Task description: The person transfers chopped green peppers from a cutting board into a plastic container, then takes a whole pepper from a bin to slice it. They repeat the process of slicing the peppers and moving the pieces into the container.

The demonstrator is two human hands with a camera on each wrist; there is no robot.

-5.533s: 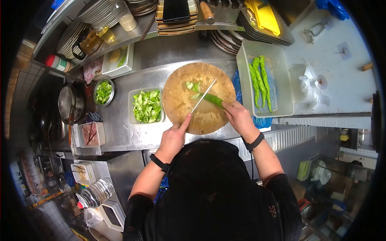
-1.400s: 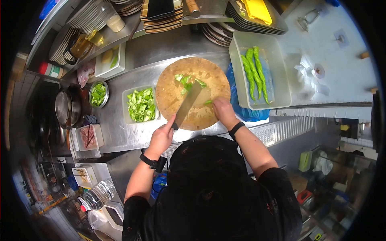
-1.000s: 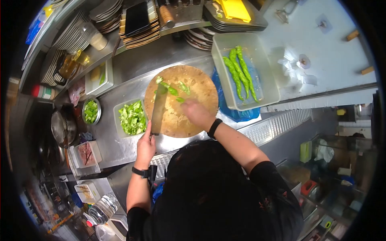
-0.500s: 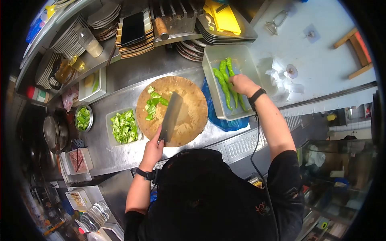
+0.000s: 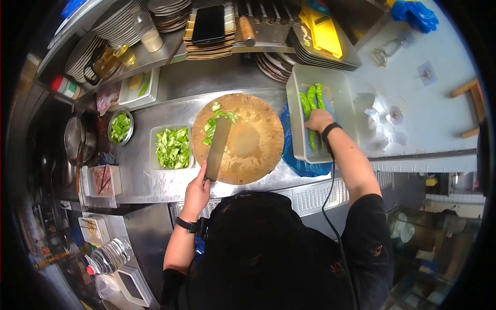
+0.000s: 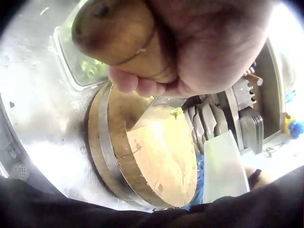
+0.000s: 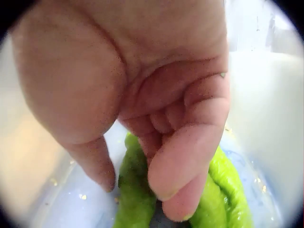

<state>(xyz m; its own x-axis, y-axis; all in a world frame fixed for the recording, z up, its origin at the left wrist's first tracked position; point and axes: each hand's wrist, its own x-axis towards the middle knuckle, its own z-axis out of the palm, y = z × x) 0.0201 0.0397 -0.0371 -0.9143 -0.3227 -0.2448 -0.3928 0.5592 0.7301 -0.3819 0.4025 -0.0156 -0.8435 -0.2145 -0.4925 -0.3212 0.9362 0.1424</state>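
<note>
Right hand over green peppers

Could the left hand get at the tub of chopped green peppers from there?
Probably, since the tub looks uncovered and close by, with nothing visible blocking the way. But the left hand grips the cleaver, so it isn't free to grab anything.

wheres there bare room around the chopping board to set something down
The chopping board is bare right of the cleaver. Steel counter shows in front of the cut-pepper tub, with a narrow strip between tub and metal bowl. Crowded: the board's far left, with pepper pieces, and the plate-filled shelf.
</note>
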